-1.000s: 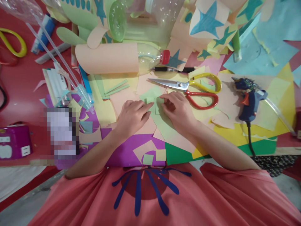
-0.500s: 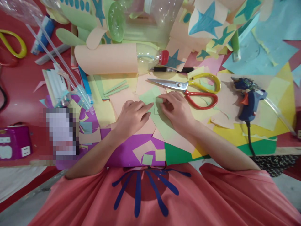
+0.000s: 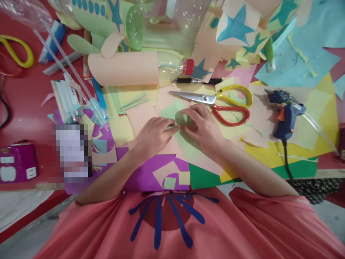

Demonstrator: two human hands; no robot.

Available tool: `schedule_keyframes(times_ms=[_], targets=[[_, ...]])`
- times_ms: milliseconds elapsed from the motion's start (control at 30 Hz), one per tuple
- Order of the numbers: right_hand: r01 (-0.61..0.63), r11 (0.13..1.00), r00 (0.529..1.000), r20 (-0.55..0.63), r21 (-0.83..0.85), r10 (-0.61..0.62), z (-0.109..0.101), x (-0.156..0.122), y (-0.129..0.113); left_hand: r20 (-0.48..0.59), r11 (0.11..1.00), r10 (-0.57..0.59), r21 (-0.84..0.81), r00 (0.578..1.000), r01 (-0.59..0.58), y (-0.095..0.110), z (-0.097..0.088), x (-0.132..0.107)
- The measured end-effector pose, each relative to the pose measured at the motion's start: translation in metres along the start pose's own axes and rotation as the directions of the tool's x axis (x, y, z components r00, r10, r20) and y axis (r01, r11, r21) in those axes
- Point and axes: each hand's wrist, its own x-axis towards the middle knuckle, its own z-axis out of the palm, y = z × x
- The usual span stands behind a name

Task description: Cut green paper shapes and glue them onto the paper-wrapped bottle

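Observation:
My left hand (image 3: 155, 136) is closed in a pinch, with a small piece of light green paper (image 3: 172, 127) seen nearly edge-on between its thumb and fingers. Just across from it, my right hand (image 3: 203, 127) is curved, its index finger and thumb apart. Its thumb tip is close to the piece; whether it touches cannot be made out. Under both hands lies a larger light green sheet (image 3: 192, 142) on overlapping coloured papers. Beyond my right hand rest scissors (image 3: 206, 98) with one yellow and one red handle.
A paper-wrapped bottle (image 3: 124, 68) with a red cap lies behind the hands. At right is a blue glue gun (image 3: 285, 118) with its cord. Thin green strips (image 3: 134, 101), a black pen (image 3: 185, 80), clear straws (image 3: 67, 63) and a purple box (image 3: 18, 163) are around.
The small green piece lay flat between my hands and is now tilted up in my left hand's pinch. My left hand has shifted slightly right and nearer me.

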Motion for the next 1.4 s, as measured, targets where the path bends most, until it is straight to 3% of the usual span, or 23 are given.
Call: schedule_keyframes(times_ms=[433,700,1033,1400], targets=[[0.151,0.984,0.987,0.071,-0.096,-0.145,-0.0032,0.0019,0.0061,0.041,0.982,-0.076,-0.169,0.996,0.082,-0.0013,0.0020,0.0001],[0.124,0.987,0.989,0.092,-0.098,-0.115,0.0004,-0.0005,0.0029,-0.009,0.977,-0.076,-0.199,0.997,0.073,-0.0028,0.0037,0.0002],[0.079,0.994,0.983,0.170,-0.082,-0.064,-0.0036,0.0006,0.0003,0.053,0.956,-0.158,-0.241,0.986,0.166,-0.0029,0.0048,-0.0019],[0.047,0.998,0.988,0.147,-0.038,-0.041,-0.0025,0.0018,0.0022,0.096,0.951,-0.166,-0.247,0.981,0.185,-0.0021,0.0034,-0.0013]])
